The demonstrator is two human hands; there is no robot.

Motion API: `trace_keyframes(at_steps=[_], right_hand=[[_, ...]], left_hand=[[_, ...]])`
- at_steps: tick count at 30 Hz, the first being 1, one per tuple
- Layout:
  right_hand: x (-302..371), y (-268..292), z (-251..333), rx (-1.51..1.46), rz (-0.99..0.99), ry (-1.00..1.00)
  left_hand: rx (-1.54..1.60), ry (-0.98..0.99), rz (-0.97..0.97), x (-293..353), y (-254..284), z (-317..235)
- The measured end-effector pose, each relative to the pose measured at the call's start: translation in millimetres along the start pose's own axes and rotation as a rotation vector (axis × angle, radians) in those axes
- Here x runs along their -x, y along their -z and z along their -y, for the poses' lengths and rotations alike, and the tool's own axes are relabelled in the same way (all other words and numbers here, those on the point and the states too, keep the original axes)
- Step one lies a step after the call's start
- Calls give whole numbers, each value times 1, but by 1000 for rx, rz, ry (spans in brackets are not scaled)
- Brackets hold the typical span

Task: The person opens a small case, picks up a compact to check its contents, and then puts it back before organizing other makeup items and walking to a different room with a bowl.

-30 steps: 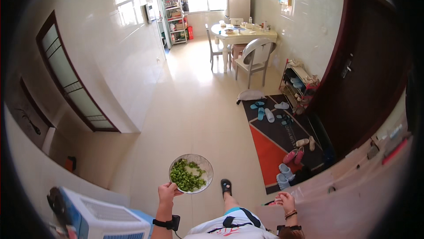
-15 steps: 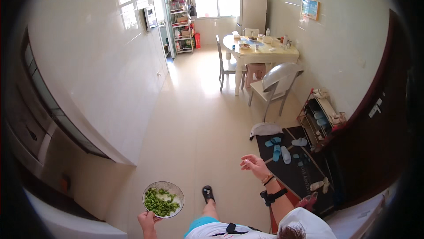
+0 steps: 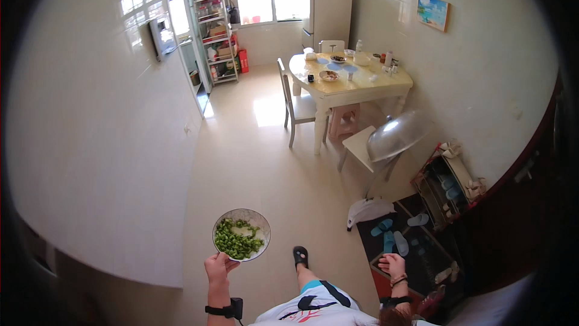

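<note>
A round plate with a dark rim (image 3: 246, 215) is in my left hand (image 3: 218, 267), thumb over its near edge and fingers beneath. Chopped green vegetables (image 3: 236, 243) cover much of the plate, with a bare patch toward the far side. My right hand (image 3: 393, 264) hangs out to the right above the floor mat, fingers loosely bent and apart, with nothing visible in them. Ahead stands a dining table (image 3: 377, 86) bearing bowls, dishes with food, cups and bottles.
A chair (image 3: 303, 107) stands left of the table. Another chair (image 3: 356, 144) on the near side carries a see-through dome cover (image 3: 395, 137). Slippers (image 3: 381, 227) lie on a dark mat beside a shoe rack (image 3: 463, 182). A white bag (image 3: 369, 209) sits nearby. Far back are a shelf (image 3: 215, 40) and a refrigerator (image 3: 330, 15).
The table and chairs appear nearer as I walk forward. My left hand with the plate has risen and shifted right in view; my right hand has dropped lower and farther right.
</note>
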State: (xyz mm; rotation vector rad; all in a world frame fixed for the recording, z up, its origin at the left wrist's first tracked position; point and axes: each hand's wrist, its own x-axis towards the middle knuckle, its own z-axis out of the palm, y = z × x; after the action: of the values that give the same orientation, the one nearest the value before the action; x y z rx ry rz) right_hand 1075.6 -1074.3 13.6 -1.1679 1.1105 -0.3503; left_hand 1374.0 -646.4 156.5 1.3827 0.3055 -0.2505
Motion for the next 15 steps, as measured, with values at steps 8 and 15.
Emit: trace_keyframes(at_steps=[8,15], right_hand=[[-246,-208,101,-95,75,127],[-315,-547,337,61,652,421]], left_hand=[[110,4,-125,-181,-30,-72],[75,-83,-313,-326,-23,-121]])
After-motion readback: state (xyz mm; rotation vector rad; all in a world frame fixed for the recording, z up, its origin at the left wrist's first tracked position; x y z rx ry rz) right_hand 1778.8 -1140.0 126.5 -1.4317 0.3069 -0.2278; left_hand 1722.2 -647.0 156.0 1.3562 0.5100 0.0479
